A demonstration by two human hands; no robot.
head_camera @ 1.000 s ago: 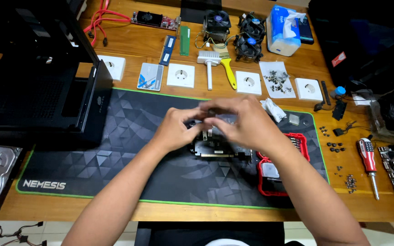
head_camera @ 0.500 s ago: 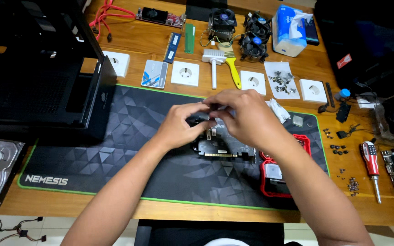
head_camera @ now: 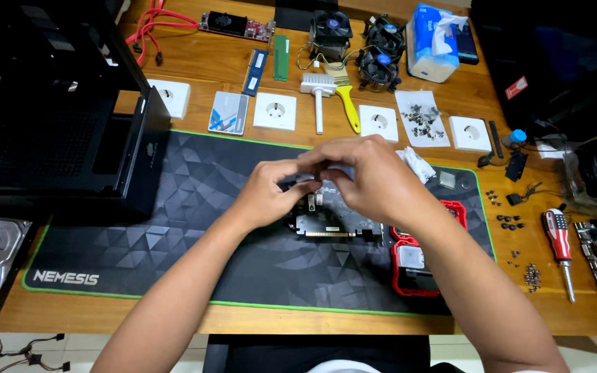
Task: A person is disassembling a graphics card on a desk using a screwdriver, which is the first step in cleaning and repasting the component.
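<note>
While both hands meet over the middle of the desk mat (head_camera: 195, 200), the left hand (head_camera: 271, 193) and the right hand (head_camera: 367, 181) pinch at the top edge of a dark circuit card (head_camera: 333, 222) that lies flat on the mat. Fingers curl tight around a small dark part there, but the knuckles hide it, so what exactly is gripped cannot be told. Much of the card is covered by the right hand. Just right of the card sits a red tray (head_camera: 416, 266), partly under the right forearm. Bare mat lies open to the left, up to the black computer case (head_camera: 57, 124) at the desk's left edge. Toward the far edge lie a brush (head_camera: 318, 93) and white socket plates (head_camera: 275, 110). A screwdriver (head_camera: 561, 242) and loose screws (head_camera: 532, 275) lie near the right edge.
</note>
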